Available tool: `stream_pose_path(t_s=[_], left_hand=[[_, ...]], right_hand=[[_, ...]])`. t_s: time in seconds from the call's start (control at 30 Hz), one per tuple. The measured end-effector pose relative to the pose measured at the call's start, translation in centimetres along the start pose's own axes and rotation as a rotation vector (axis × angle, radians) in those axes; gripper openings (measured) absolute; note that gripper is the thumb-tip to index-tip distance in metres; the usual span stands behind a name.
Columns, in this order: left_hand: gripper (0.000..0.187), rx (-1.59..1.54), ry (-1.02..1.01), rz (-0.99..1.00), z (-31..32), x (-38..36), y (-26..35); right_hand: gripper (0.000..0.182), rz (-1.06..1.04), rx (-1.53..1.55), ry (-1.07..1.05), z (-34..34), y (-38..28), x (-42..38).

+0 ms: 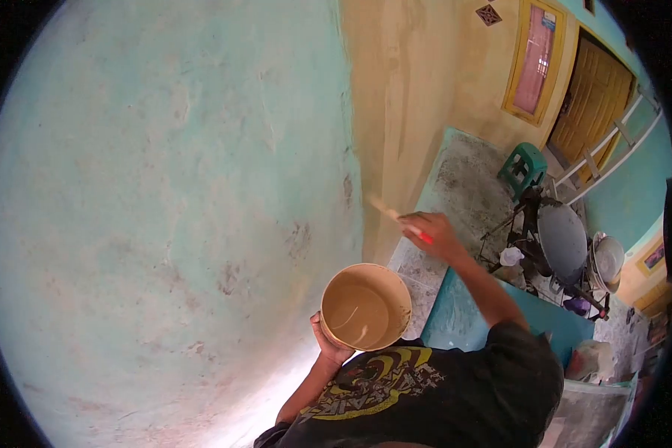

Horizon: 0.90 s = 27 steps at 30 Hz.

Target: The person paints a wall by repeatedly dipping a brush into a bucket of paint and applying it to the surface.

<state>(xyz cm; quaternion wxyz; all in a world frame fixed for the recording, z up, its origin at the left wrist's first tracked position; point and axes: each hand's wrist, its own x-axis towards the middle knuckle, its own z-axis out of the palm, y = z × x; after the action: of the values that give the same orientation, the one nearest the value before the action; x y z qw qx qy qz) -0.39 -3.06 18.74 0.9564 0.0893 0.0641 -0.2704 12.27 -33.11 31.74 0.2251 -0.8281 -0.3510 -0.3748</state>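
Note:
My left hand [331,341] grips the side of a round bucket [366,306] with tan paint inside, held near my chest close to the wall. In my right hand [433,235] is a paintbrush [384,209], its red handle end showing below the fingers. The bristles are at the tan painted strip [396,89], just right of its border with the light green wall [201,149]. Whether the bristles touch the wall I cannot tell.
A teal surface [455,313] lies below my right arm. Farther right are a green stool [524,168], a large wok-like pan [562,243], a metal bowl [608,257] and a white ladder [612,145]. A wooden door [593,97] stands behind.

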Motion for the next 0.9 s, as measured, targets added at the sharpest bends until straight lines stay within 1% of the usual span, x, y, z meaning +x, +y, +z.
stream_pose_path(t_s=[0.1, 0.2, 0.3, 0.33, 0.37, 0.4, 0.43, 0.5, 0.6, 0.63, 0.73, 0.77, 0.83, 0.9], left_hand=[[0.070, -0.031, -0.031, 0.018, -1.3, -0.4, -0.2], [0.071, -0.101, -0.057, 0.017, -2.2, -0.1, -0.4], [0.073, -0.070, -0.081, 0.005, -4.2, 1.2, 0.2], [0.074, -0.056, -0.090, 0.002, -4.9, 1.3, 0.1], [0.074, -0.042, -0.099, -0.001, -4.7, 1.2, 0.0], [0.075, -0.038, -0.126, 0.004, -2.4, 0.4, -0.3], [0.075, -0.047, -0.141, 0.004, -1.7, 0.1, -0.5], [0.076, -0.079, -0.158, 0.001, -1.2, -0.5, -0.9], [0.077, -0.145, -0.152, -0.012, -1.8, -1.6, -1.4], [0.077, -0.169, -0.146, -0.013, -2.0, -2.1, -1.5], [0.072, -0.180, -0.094, -0.028, -3.6, -2.8, -1.4], [0.070, -0.149, -0.074, -0.020, -4.0, -3.1, -1.2], [0.067, -0.064, -0.019, 0.006, -4.9, -3.5, -0.6], [0.063, 0.057, 0.056, 0.032, -5.9, -3.6, 0.4]], right_hand=[[0.016, 0.685, 0.415, 0.408, 1.0, -3.7, -5.2], [0.023, 0.892, 0.366, 0.417, 1.0, -7.8, -7.8], [0.016, 0.913, 0.733, 0.527, 3.7, -9.6, -11.0], [0.021, 0.850, 0.811, 0.468, 4.2, -10.5, -11.4], [0.032, 0.783, 0.886, 0.407, 4.6, -11.7, -11.3], [0.045, 0.710, 0.923, 0.340, 4.6, -12.8, -11.0], [0.059, 0.637, 0.960, 0.272, 4.5, -13.9, -10.7], [0.094, 0.483, 0.957, 0.128, 3.7, -16.0, -9.9], [0.135, 0.772, 0.847, 0.049, 5.1, -18.0, -10.5], [0.136, 0.765, 0.847, 0.055, 5.1, -18.5, -10.4], [0.133, 0.716, 0.904, -0.033, 5.2, -19.4, -10.4], [0.131, 0.798, 0.912, -0.100, 4.8, -19.8, -10.3], [0.130, 0.653, 0.883, -0.014, 5.3, -20.0, -10.3], [0.127, 0.585, 0.915, 0.061, 5.9, -20.0, -10.4]])
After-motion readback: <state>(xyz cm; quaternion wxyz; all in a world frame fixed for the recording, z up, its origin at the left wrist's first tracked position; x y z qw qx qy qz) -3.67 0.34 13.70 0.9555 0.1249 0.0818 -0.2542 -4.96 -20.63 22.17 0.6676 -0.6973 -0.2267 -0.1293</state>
